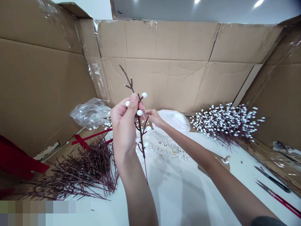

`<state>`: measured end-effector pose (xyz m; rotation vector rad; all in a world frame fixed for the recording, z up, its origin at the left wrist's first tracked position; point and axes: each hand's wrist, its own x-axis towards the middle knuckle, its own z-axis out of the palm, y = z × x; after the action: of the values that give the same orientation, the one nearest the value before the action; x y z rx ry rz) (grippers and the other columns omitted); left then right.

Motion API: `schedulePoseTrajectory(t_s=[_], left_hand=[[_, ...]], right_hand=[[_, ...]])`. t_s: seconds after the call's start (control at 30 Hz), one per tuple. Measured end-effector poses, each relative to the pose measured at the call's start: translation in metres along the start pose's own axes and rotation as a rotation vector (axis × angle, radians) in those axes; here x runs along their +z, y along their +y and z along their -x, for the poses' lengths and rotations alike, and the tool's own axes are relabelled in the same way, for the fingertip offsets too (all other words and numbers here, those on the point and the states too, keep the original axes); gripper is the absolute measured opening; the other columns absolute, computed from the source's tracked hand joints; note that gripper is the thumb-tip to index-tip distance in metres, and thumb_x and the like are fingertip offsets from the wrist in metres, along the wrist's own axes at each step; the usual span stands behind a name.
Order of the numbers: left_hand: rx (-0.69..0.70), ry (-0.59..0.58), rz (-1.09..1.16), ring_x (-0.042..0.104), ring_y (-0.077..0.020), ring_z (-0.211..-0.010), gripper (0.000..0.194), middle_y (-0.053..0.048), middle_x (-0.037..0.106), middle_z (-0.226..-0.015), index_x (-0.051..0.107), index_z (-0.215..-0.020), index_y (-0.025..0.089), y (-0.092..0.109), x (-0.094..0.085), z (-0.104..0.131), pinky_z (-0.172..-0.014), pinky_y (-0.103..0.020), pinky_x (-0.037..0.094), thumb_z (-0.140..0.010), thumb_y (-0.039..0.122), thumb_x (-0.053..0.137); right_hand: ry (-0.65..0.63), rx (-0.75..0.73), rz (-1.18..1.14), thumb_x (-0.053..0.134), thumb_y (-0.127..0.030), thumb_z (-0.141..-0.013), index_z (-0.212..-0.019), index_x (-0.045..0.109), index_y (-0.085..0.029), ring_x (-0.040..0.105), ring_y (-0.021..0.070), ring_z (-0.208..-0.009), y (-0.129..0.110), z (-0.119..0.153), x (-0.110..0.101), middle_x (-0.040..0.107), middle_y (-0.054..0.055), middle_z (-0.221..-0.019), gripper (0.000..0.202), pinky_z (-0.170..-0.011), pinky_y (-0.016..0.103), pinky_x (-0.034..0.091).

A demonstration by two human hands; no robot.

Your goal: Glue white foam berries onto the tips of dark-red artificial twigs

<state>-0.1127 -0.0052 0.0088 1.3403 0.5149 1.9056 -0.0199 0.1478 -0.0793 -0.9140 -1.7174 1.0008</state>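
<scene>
My left hand (125,125) is raised in the middle, its thumb and fingers closed round a brown twig (141,138). The twig stands nearly upright, with several white berries (139,112) on its side shoots and bare tips at the top. Just right of it and farther back, my right hand (152,116) has its fingers pinched together beside the twig. Whatever lies between those fingertips is too small to make out. Loose white berries (174,149) are scattered on the white table behind the twig.
Bare brown twigs (94,166) are piled at left by red strips (82,141). Clear plastic (90,113) and a white bag (174,121) lie at the back. Berry-covered twigs (225,122) stand back right. Tweezers (277,194) and a black-handled tool (272,179) lie right. Cardboard walls (160,78) surround the table.
</scene>
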Motion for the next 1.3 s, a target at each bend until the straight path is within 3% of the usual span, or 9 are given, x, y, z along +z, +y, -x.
schedulePoseTrajectory(t_s=[0.1, 0.2, 0.4, 0.53, 0.6, 0.7, 0.97, 1.1, 1.3], left_hand=[[-0.027, -0.050, -0.104, 0.042, -0.0063, -0.044, 0.036, 0.003, 0.044, -0.048, 0.053, -0.053, 0.016, -0.006, 0.011, -0.002, -0.041, -0.019, 0.031, -0.080, 0.039, 0.062], [-0.021, -0.077, -0.157, 0.042, -0.0062, -0.044, 0.036, 0.003, 0.045, -0.049, 0.054, -0.053, 0.016, -0.011, 0.021, -0.003, -0.040, -0.019, 0.030, -0.079, 0.040, 0.063], [-0.008, -0.053, -0.151, 0.039, -0.0063, -0.041, 0.036, 0.002, 0.043, -0.048, 0.056, -0.051, 0.017, -0.019, 0.024, -0.008, -0.037, -0.021, 0.025, -0.077, 0.040, 0.064], [0.015, 0.009, -0.176, 0.040, -0.0065, -0.040, 0.036, 0.001, 0.045, -0.047, 0.058, -0.050, 0.018, -0.018, 0.024, -0.010, -0.038, -0.022, 0.025, -0.081, 0.035, 0.060], [0.038, 0.020, -0.166, 0.040, -0.0067, -0.041, 0.034, 0.001, 0.046, -0.048, 0.059, -0.050, 0.019, -0.017, 0.025, -0.009, -0.039, -0.022, 0.025, -0.080, 0.035, 0.061], [0.059, 0.003, -0.150, 0.041, -0.0074, -0.042, 0.031, 0.001, 0.045, -0.048, 0.059, -0.050, 0.019, -0.016, 0.028, -0.007, -0.040, -0.023, 0.025, -0.076, 0.036, 0.065], [0.015, -0.023, -0.112, 0.040, -0.0075, -0.045, 0.032, 0.001, 0.044, -0.050, 0.058, -0.052, 0.018, -0.011, 0.020, -0.005, -0.042, -0.024, 0.026, -0.077, 0.037, 0.065], [0.021, -0.039, -0.088, 0.040, -0.0079, -0.046, 0.032, 0.001, 0.045, -0.050, 0.058, -0.052, 0.017, -0.010, 0.011, -0.006, -0.043, -0.024, 0.027, -0.079, 0.034, 0.063], [0.004, 0.004, 0.017, 0.040, -0.0073, -0.046, 0.031, 0.001, 0.044, -0.052, 0.057, -0.053, 0.016, -0.009, -0.001, -0.008, -0.043, -0.023, 0.027, -0.078, 0.032, 0.065]], right_hand=[[-0.016, -0.018, -0.108, 0.061, -0.040, -0.078, -0.081, 0.063, -0.014, 0.064, 0.0112, -0.071, -0.027, 0.047, -0.023, 0.068, 0.002, -0.078, 0.027, -0.072, 0.027, 0.054], [-0.046, -0.008, -0.227, 0.068, -0.044, -0.070, -0.078, 0.065, -0.014, 0.062, 0.0098, -0.066, -0.036, 0.105, -0.055, 0.067, 0.001, -0.075, 0.031, -0.069, 0.027, 0.054], [-0.037, 0.241, -0.124, 0.065, -0.040, -0.074, -0.081, 0.067, -0.013, 0.061, 0.0098, -0.066, -0.002, 0.196, -0.106, 0.066, 0.002, -0.073, 0.028, -0.069, 0.027, 0.052], [-0.073, 0.270, -0.008, 0.059, -0.036, -0.079, -0.082, 0.067, -0.012, 0.062, 0.0123, -0.070, 0.018, 0.217, -0.115, 0.067, 0.004, -0.076, 0.026, -0.069, 0.028, 0.053], [-0.054, 0.267, 0.076, 0.057, -0.031, -0.080, -0.081, 0.066, -0.012, 0.061, 0.0124, -0.067, 0.027, 0.207, -0.111, 0.066, 0.004, -0.073, 0.021, -0.067, 0.028, 0.053], [-0.026, 0.283, 0.179, 0.058, -0.020, -0.079, -0.079, 0.065, -0.013, 0.059, 0.0115, -0.062, 0.044, 0.168, -0.096, 0.065, 0.003, -0.069, 0.010, -0.063, 0.027, 0.051], [-0.044, 0.287, 0.432, 0.053, -0.033, -0.088, -0.114, 0.055, -0.016, 0.059, 0.0192, -0.100, 0.088, 0.044, -0.014, 0.058, 0.008, -0.117, 0.031, -0.085, 0.040, 0.051], [-0.026, 0.246, 0.501, 0.054, -0.033, -0.088, -0.116, 0.054, -0.016, 0.059, 0.0201, -0.102, 0.093, 0.021, 0.009, 0.057, 0.008, -0.118, 0.033, -0.085, 0.041, 0.050], [-0.033, 0.235, 0.596, 0.054, -0.033, -0.088, -0.115, 0.054, -0.015, 0.059, 0.0198, -0.100, 0.089, 0.018, 0.008, 0.057, 0.008, -0.117, 0.033, -0.084, 0.040, 0.051]])
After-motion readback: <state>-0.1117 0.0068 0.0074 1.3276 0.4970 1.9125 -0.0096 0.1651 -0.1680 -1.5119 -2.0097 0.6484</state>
